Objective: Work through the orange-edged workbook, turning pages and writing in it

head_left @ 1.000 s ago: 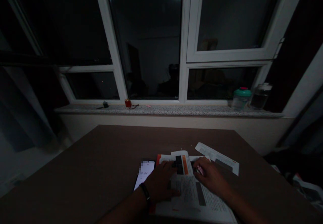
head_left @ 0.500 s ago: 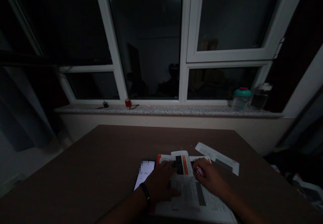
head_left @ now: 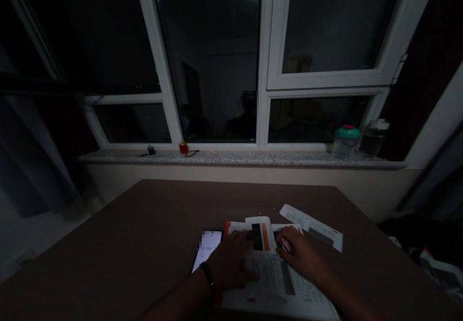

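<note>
My left hand (head_left: 231,258), with a dark band on its wrist, lies flat with fingers apart. It presses on a narrow printed sheet (head_left: 269,268) that rests on a larger printed booklet or stack of pages (head_left: 311,294). My right hand (head_left: 298,251) is closed at the right edge of the narrow sheet. A small pink object (head_left: 287,245) shows between its fingers; most of it is hidden, and its kind cannot be made out. Beyond the right hand, a cut-off strip of printed paper (head_left: 313,227) lies on the table.
A lit phone (head_left: 208,248) showing a timer lies left of the pages on the brown table (head_left: 126,244). On the window sill (head_left: 253,157) stand a bottle with a teal lid (head_left: 346,142), a clear bottle (head_left: 373,137), a red jar (head_left: 183,147) and a small dark bottle (head_left: 151,150).
My right hand has shifted very slightly at the sheet's edge, with the pink object still in it. My left hand and the papers have stayed in place.
</note>
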Demonstrator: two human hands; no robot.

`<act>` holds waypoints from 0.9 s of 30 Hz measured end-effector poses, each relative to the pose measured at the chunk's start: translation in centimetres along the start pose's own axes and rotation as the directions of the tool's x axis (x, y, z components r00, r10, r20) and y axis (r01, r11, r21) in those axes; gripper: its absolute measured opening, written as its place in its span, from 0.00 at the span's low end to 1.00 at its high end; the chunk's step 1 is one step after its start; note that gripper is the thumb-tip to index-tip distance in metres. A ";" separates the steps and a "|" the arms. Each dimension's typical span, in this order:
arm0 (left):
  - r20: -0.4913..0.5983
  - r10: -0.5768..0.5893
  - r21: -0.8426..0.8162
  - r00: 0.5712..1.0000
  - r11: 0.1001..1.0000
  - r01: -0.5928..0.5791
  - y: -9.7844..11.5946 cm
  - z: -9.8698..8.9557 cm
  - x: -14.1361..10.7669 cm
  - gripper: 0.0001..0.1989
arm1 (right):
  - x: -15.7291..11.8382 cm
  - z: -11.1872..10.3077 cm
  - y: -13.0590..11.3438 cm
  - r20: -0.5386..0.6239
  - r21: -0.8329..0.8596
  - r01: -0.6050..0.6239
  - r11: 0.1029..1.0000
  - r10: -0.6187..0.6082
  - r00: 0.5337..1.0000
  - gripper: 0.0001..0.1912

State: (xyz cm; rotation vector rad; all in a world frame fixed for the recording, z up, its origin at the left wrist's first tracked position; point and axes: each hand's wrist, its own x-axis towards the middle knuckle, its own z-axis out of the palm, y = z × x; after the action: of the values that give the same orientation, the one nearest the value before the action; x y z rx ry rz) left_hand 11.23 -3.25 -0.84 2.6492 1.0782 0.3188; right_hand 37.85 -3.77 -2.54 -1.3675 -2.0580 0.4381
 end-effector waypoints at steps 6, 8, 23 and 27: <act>0.004 -0.011 -0.010 1.000 1.000 0.011 0.2 -0.3 0.0 0.41 | 0.0 0.0 -0.1 0.016 0.005 -0.037 0.999 0.037 0.999 0.06; 0.007 -0.015 -0.008 1.000 1.000 0.015 0.3 -0.3 0.1 0.41 | 0.0 -0.1 -0.1 0.019 0.000 -0.037 0.999 0.037 0.999 0.06; 0.016 -0.029 -0.027 0.999 0.999 0.029 0.4 -0.4 0.2 0.41 | -0.1 -0.5 -0.4 0.026 -0.030 -0.026 0.999 0.027 0.999 0.04; 0.006 -0.013 -0.017 1.000 1.000 0.013 0.2 -0.2 0.2 0.42 | -0.1 -0.4 -0.4 0.028 -0.045 -0.034 0.998 0.036 0.999 0.04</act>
State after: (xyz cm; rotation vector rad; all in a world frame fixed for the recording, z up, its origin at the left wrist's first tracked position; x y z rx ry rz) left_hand 11.45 -3.27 -0.58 2.6251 1.0854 0.3157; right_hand 37.88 -3.99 -2.03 -1.4330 -2.0811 0.4318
